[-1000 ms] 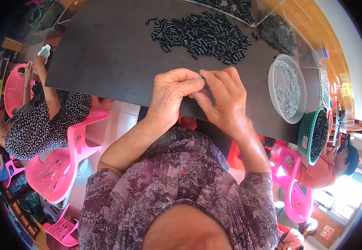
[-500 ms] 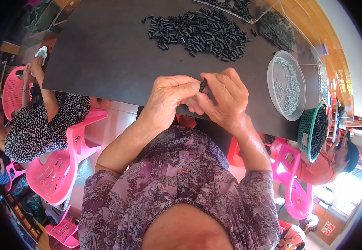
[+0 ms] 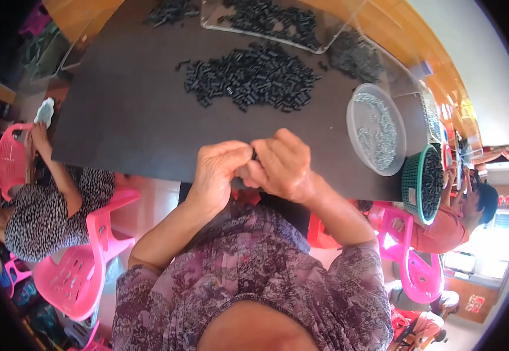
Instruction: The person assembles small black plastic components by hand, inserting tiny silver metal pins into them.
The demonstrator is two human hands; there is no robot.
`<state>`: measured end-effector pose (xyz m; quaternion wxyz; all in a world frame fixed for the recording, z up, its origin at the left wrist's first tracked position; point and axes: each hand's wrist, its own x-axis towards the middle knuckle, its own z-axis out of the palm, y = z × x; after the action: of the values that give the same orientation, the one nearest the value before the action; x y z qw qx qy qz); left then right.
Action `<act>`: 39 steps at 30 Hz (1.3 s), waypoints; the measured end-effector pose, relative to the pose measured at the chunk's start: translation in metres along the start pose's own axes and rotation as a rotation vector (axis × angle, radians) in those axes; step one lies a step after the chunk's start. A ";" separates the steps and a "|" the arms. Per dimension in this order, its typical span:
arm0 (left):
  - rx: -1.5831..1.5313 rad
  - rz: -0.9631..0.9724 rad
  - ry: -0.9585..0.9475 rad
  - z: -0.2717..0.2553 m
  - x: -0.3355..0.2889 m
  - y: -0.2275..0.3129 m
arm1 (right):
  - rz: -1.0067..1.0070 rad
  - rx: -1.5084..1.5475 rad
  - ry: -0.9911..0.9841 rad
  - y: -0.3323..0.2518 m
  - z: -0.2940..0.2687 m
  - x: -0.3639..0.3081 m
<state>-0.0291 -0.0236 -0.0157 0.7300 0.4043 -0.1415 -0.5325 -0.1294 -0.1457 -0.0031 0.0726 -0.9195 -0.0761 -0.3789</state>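
My left hand [image 3: 218, 169] and my right hand [image 3: 285, 167] meet just above the table's near edge, both closed. Between their fingertips they pinch a small black plastic piece [image 3: 254, 155], mostly hidden by the fingers. Beyond them on the dark table [image 3: 125, 105] lies a pile of short black tubular plastic pieces [image 3: 251, 79]. To the right, a round clear plastic dish [image 3: 351, 126] holds many small silvery metal pieces [image 3: 383, 140], too small to tell their exact kind.
A green basket [image 3: 409, 184] of black pieces stands at the table's right corner. A clear tray [image 3: 266, 40] with more black pieces sits at the far side. Pink chairs [image 3: 70, 286] flank me. People sit at left, in a patterned garment [image 3: 43, 219], and right, in an orange shirt [image 3: 439, 234].
My view has shifted, showing more of the table's far side. My hands have drawn closer together, and less of the black piece shows between the fingers.
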 end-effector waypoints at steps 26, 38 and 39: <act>0.388 0.049 -0.110 0.020 0.041 -0.012 | 0.652 -0.943 -0.047 0.262 -0.138 0.032; 0.388 0.032 -0.143 0.011 0.045 -0.016 | 0.690 -0.616 -0.477 0.213 -0.035 -0.013; 0.387 0.033 -0.135 0.010 0.045 -0.017 | 0.685 -0.609 -0.479 0.217 -0.033 -0.015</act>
<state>-0.0292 -0.0700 -0.0323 0.6361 0.4982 -0.2963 -0.5094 -0.1201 -0.3659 -0.0072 -0.0981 -0.9320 0.3287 -0.1172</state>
